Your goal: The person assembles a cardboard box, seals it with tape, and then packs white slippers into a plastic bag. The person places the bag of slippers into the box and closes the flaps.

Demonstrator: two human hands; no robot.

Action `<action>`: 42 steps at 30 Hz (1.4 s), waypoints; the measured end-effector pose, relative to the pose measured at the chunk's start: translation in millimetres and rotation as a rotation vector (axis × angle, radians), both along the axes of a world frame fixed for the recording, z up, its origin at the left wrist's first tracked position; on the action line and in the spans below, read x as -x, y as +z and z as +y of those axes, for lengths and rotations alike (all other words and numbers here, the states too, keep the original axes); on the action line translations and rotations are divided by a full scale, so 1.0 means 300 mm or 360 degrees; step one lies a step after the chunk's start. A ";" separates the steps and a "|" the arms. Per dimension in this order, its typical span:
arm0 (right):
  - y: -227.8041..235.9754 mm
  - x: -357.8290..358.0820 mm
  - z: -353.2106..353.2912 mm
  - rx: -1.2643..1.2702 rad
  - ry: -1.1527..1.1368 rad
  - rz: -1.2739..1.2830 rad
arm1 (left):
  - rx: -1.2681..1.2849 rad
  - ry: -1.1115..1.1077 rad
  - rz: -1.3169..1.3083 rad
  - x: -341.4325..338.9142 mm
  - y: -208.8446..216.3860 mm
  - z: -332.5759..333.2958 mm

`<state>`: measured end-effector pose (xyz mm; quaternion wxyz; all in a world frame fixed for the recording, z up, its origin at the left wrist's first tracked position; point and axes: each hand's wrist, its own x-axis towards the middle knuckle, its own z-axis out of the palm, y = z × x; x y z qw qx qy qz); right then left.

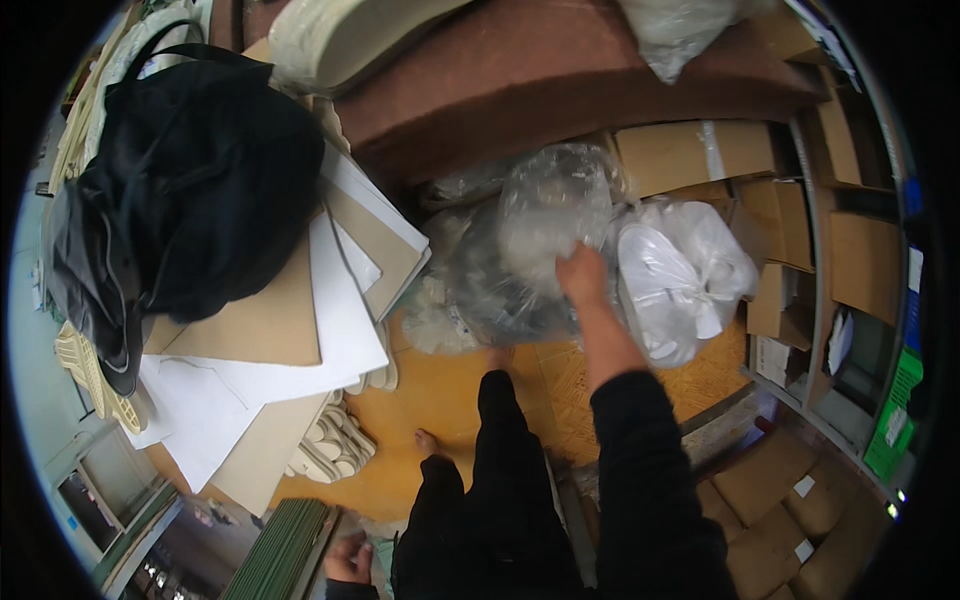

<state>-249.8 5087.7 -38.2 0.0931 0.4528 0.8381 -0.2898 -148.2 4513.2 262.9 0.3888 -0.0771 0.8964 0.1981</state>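
Observation:
My right hand reaches forward with its fingers closed on a clear plastic bag. The bag is crumpled and partly see-through, and it rests against a larger dark-looking plastic bag on the floor. Just right of that hand stands a tied clear bag with white, sole-shaped pieces inside. My left hand hangs low at the bottom left, its fingers loosely curled and somewhat blurred, with nothing visible in them.
A black bag sits on white and tan sheets at the left. Pale shoe soles lie on the tan floor. A brown padded surface spans the back. Cardboard boxes and shelving line the right.

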 end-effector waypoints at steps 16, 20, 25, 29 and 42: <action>-0.375 0.752 0.046 0.0165 -0.0165 0.0651 | 0.0454 0.0482 -0.0542 -0.346 0.091 0.129; -0.383 0.522 -0.016 0.0235 -0.0711 0.0986 | 0.0054 0.0614 -0.0356 -0.325 0.069 0.201; -0.338 0.076 -0.183 0.0048 -0.0119 0.0532 | 0.0010 0.0763 -0.0260 -0.423 0.077 0.109; -0.216 -0.234 -0.503 0.0526 0.0871 -0.0619 | 0.0027 0.0921 -0.0129 -0.534 0.062 -0.035; 0.426 -0.336 -1.534 0.0937 0.1478 -0.0638 | -0.0323 0.1252 -0.0197 -0.770 -0.444 -0.733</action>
